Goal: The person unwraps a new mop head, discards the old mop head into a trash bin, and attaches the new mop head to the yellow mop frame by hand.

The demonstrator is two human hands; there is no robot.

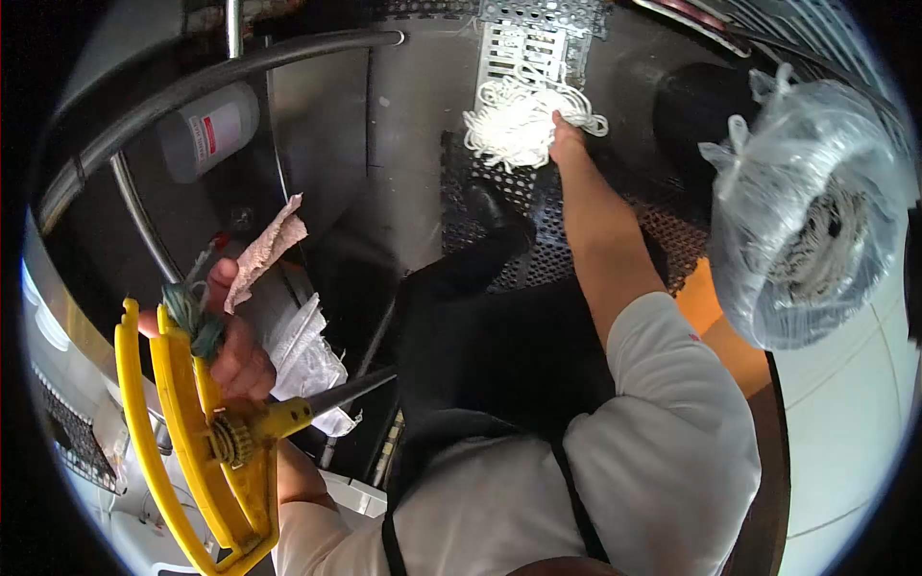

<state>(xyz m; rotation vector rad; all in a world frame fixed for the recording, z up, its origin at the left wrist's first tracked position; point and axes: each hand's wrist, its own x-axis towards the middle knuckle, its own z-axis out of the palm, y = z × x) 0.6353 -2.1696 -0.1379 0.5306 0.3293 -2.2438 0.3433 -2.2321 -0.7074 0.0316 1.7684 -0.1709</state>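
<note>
One grip, the right hand (pixel 567 141), pinches white rope (pixel 519 120) past twelve o'clock, perhaps to hold loops together; towards nine, the left hand (pixel 240 360) curls around a green bundle (pixel 199 324), probably steadying the yellow frame (pixel 195 437).

Around me I see a curved metal rail (pixel 327 44) fronting dark, dimly lit panels (pixel 322 125), a perforated mat (pixel 672 235) below, and brighter, pale tiles (pixel 836 432) with thin joints to my right.

Dark floor (pixel 415 192), white grate (pixel 523 53), perforated mat (pixel 519 180)
</note>
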